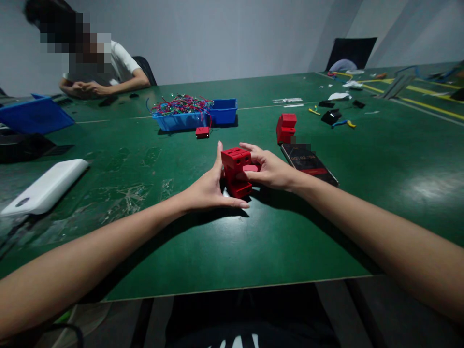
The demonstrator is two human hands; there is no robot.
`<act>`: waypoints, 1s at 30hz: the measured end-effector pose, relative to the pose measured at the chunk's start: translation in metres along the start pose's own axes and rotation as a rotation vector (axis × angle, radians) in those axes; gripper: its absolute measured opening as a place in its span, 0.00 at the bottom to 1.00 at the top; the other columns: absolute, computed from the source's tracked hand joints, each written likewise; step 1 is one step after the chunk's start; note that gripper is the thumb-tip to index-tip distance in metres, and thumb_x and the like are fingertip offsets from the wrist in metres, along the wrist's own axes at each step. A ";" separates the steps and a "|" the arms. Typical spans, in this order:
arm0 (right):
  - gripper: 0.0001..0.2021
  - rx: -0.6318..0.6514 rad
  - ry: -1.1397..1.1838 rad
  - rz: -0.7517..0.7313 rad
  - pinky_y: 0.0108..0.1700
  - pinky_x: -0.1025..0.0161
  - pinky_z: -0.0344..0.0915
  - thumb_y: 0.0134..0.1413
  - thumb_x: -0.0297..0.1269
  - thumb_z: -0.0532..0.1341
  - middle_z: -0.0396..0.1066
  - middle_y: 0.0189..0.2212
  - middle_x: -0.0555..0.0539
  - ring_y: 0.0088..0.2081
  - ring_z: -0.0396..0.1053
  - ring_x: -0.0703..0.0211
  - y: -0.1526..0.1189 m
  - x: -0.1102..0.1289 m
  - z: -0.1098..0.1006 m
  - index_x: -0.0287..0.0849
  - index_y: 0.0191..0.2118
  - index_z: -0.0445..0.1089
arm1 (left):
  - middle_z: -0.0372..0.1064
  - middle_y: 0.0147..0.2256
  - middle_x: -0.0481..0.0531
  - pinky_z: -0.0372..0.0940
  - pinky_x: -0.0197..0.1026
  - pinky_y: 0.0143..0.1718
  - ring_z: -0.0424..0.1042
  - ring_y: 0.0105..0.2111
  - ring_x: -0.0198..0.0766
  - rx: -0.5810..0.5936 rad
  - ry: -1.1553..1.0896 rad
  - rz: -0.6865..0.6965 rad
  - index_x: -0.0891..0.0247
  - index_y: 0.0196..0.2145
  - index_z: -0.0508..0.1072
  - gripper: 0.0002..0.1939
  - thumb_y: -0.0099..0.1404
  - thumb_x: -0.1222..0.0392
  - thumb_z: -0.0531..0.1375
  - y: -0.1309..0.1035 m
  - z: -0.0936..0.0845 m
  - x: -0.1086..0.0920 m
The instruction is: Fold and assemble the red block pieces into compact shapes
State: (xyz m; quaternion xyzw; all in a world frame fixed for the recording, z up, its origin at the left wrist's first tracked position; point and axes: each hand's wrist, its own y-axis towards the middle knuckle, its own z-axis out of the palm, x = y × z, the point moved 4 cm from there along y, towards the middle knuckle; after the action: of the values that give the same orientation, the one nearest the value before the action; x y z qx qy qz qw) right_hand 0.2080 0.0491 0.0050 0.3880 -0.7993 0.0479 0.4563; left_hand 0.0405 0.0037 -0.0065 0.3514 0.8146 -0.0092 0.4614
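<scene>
A red block-shaped device [235,169] stands upright on the green table between my two hands. My left hand [210,188] is at its left side, thumb and fingers spread wide, with the palm side close to the device. At its right side, my right hand [268,169] grips a red piece at the front of the device between thumb and fingers. Farther right, a similar red device [286,128] stands behind a phone [310,164] that lies on the table.
Blue bins [181,122] hold many wired parts, with a small red box [202,132] in front. A white power bank [47,187] lies left. Pliers [344,123] and scraps lie back right. A person [123,63] sits across the green table [224,261].
</scene>
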 end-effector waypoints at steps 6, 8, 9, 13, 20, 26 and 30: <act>0.15 -0.014 0.033 0.029 0.68 0.43 0.55 0.55 0.43 0.69 0.63 0.64 0.39 0.71 0.50 0.44 -0.001 -0.003 0.002 0.44 0.47 0.79 | 0.44 0.71 0.67 0.53 0.67 0.67 0.52 0.70 0.61 -0.157 0.097 0.131 0.48 0.71 0.23 0.73 0.51 0.50 0.76 -0.001 -0.003 -0.006; 0.14 -0.007 0.031 0.018 0.68 0.46 0.55 0.55 0.43 0.69 0.62 0.64 0.39 0.70 0.52 0.46 -0.001 -0.002 0.004 0.44 0.46 0.80 | 0.36 0.73 0.64 0.51 0.65 0.68 0.45 0.71 0.62 -0.145 0.173 0.178 0.48 0.72 0.29 0.67 0.53 0.50 0.74 -0.001 -0.005 -0.009; 0.13 -0.002 0.027 0.009 0.69 0.46 0.55 0.55 0.42 0.69 0.64 0.62 0.40 0.70 0.53 0.46 -0.001 -0.001 0.005 0.45 0.45 0.80 | 0.35 0.73 0.64 0.52 0.63 0.68 0.46 0.71 0.62 -0.137 0.191 0.183 0.49 0.73 0.32 0.64 0.54 0.50 0.73 -0.001 -0.006 -0.009; 0.08 -0.013 0.023 0.034 0.66 0.48 0.60 0.56 0.41 0.68 0.66 0.60 0.40 0.66 0.59 0.47 -0.001 -0.001 0.010 0.42 0.35 0.79 | 0.45 0.70 0.67 0.65 0.59 0.62 0.63 0.64 0.60 -0.142 0.174 0.144 0.51 0.72 0.40 0.60 0.53 0.50 0.74 0.000 -0.009 -0.004; 0.09 0.022 0.106 0.084 0.60 0.49 0.66 0.58 0.41 0.66 0.72 0.55 0.41 0.57 0.69 0.50 0.001 -0.003 0.010 0.42 0.40 0.76 | 0.53 0.66 0.68 0.68 0.58 0.58 0.69 0.59 0.57 -0.222 0.219 0.133 0.53 0.67 0.44 0.57 0.50 0.51 0.75 0.001 -0.013 0.002; 0.25 0.124 0.101 0.170 0.60 0.47 0.67 0.51 0.35 0.68 0.72 0.56 0.39 0.53 0.73 0.48 -0.002 -0.002 0.002 0.38 0.56 0.71 | 0.64 0.58 0.63 0.70 0.56 0.54 0.74 0.52 0.53 -0.240 0.172 0.036 0.55 0.65 0.47 0.55 0.49 0.50 0.75 0.003 -0.016 0.004; 0.37 0.178 -0.112 0.081 0.70 0.46 0.53 0.45 0.33 0.71 0.62 0.66 0.36 0.69 0.57 0.44 -0.004 0.004 0.001 0.40 0.63 0.65 | 0.62 0.59 0.65 0.69 0.58 0.56 0.73 0.53 0.53 -0.254 0.187 0.035 0.56 0.65 0.46 0.56 0.49 0.49 0.74 0.004 -0.020 0.008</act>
State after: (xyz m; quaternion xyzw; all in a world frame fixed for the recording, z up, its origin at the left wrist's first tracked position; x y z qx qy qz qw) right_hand 0.2090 0.0444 0.0064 0.3964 -0.8312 0.1153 0.3724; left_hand 0.0251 0.0188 0.0002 0.3036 0.8424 0.1345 0.4244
